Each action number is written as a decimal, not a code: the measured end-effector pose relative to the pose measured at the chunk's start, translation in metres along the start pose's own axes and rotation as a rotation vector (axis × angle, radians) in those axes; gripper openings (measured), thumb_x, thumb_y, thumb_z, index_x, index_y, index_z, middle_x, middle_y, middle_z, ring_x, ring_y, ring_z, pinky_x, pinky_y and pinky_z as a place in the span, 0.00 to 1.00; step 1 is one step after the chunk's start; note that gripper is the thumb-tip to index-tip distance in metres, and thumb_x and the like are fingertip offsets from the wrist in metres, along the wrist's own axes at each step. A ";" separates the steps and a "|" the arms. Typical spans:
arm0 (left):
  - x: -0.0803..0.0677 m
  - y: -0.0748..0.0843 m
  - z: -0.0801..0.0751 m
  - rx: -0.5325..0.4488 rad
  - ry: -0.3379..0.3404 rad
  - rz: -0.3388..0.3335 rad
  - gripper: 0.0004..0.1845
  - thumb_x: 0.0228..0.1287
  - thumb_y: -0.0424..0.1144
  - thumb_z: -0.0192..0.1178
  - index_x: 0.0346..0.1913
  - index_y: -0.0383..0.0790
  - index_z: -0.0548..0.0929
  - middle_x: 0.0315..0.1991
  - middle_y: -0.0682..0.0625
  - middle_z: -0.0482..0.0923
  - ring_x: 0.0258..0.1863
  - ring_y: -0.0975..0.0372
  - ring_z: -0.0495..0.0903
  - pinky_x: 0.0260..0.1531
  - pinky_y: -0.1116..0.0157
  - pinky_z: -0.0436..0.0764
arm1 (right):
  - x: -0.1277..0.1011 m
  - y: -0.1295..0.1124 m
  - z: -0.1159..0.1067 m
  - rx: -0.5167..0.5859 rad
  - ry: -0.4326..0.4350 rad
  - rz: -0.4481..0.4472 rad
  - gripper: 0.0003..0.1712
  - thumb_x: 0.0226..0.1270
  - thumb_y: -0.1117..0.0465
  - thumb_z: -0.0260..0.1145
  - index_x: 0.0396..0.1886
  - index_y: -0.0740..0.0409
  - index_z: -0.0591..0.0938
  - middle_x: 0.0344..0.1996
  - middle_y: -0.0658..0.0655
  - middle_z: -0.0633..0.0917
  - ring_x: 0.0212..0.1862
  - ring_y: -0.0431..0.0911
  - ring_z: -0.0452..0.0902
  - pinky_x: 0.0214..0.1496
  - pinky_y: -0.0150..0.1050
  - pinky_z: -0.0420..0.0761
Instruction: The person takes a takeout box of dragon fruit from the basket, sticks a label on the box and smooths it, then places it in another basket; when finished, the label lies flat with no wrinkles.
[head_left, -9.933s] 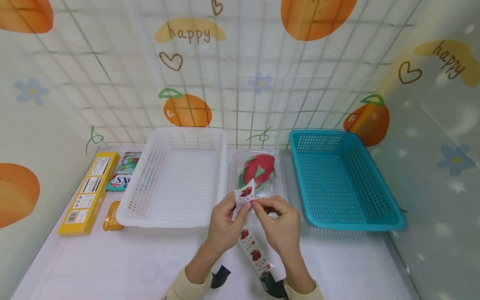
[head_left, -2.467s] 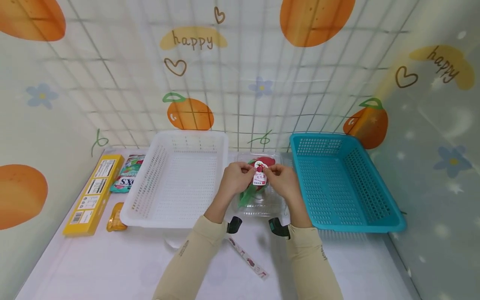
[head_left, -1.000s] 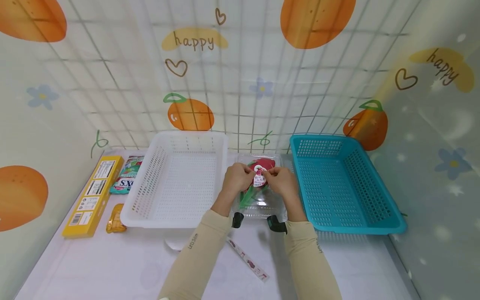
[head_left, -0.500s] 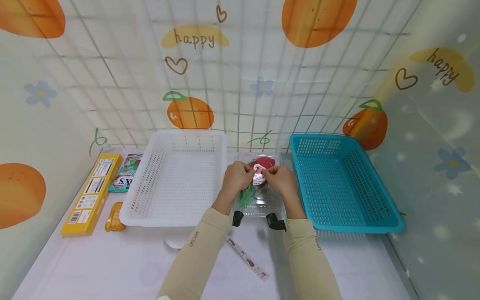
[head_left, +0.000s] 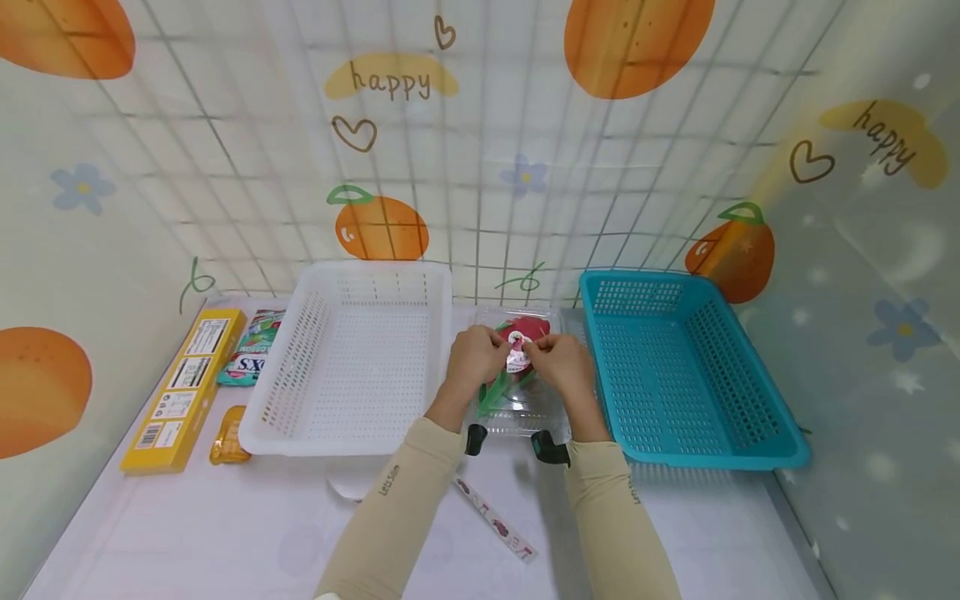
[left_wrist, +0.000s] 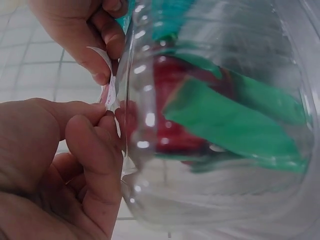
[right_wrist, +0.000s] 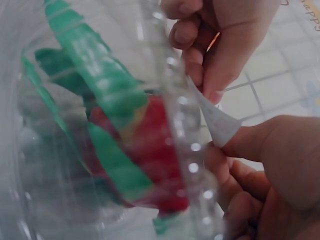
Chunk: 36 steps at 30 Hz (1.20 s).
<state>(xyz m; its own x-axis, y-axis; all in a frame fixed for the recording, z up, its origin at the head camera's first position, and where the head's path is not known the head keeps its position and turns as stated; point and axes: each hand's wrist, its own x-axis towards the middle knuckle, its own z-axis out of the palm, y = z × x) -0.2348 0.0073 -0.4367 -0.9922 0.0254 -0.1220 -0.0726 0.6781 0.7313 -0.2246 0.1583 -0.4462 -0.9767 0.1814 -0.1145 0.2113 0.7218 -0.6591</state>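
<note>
A clear plastic clamshell box stands on the table between a white perforated basket on the left and a teal perforated basket on the right, tilted up toward the person. Through its glossy, ribbed wall shows a dragon fruit: deep red-pink skin with broad green scale tips, seen close in the left wrist view and the right wrist view.

Both hands meet at the top of the box over a small sticker label, white with a red fruit print and a round top. The left hand has its fingers curled, thumb and forefinger pinching the label's edge against the rim of the box. The right hand also pinches the label between thumb and fingertips; its white back curls away from the plastic.

Near the person, between the cream sleeves, lies a long strip of label backing printed with small red fruits. At the far left of the table lie a yellow carton, a green-and-white snack packet and a small orange wrapped item.
</note>
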 end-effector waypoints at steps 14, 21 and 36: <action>0.002 -0.001 0.002 0.031 0.000 0.003 0.12 0.71 0.41 0.62 0.36 0.37 0.89 0.25 0.47 0.86 0.12 0.65 0.74 0.13 0.71 0.69 | 0.001 -0.001 0.003 -0.036 0.013 0.027 0.20 0.70 0.43 0.66 0.40 0.55 0.89 0.35 0.56 0.89 0.36 0.49 0.78 0.30 0.38 0.72; 0.002 -0.001 0.003 0.030 -0.009 0.001 0.11 0.71 0.41 0.62 0.34 0.36 0.87 0.17 0.50 0.80 0.08 0.66 0.72 0.08 0.73 0.65 | -0.001 -0.001 0.004 -0.054 0.028 0.009 0.21 0.69 0.42 0.66 0.40 0.54 0.91 0.37 0.55 0.91 0.37 0.49 0.80 0.31 0.38 0.72; 0.000 -0.001 0.004 0.045 0.000 0.023 0.12 0.71 0.40 0.63 0.32 0.35 0.85 0.12 0.50 0.77 0.07 0.65 0.72 0.08 0.73 0.63 | -0.001 -0.002 0.006 -0.056 0.050 0.029 0.21 0.69 0.42 0.66 0.41 0.55 0.90 0.40 0.57 0.91 0.38 0.51 0.80 0.34 0.41 0.76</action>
<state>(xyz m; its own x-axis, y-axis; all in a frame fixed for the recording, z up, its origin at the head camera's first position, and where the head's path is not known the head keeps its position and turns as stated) -0.2347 0.0097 -0.4405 -0.9936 0.0414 -0.1055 -0.0451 0.7097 0.7031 -0.2245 0.1524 -0.4490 -0.9674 0.2350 -0.0943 0.2424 0.7517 -0.6133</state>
